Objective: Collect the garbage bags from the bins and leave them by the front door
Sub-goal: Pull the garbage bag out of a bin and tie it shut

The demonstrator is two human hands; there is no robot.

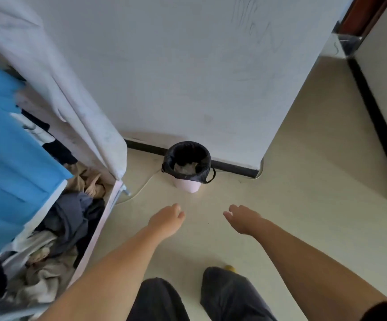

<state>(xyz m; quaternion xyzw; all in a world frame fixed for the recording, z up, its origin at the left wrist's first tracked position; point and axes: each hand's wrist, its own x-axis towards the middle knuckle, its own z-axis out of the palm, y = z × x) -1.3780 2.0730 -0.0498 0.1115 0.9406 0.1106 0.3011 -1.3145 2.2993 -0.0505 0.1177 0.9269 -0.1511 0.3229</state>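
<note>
A small pale pink bin [187, 186] stands on the floor against the white wall. A black garbage bag [201, 176] lines it, folded over the rim, with handle loops hanging at both sides and crumpled rubbish inside. My left hand [168, 219] and my right hand [243, 218] reach forward above the floor, short of the bin. Both hold nothing, with fingers loosely bent. Neither touches the bag.
A fabric wardrobe [76, 107] with a blue garment [9, 140] and piled clothes [72, 218] fills the left side. A white cable [141, 188] runs along the floor beside the bin. To the right a passage of beige floor [315, 147] leads to a dark doorframe [361, 17].
</note>
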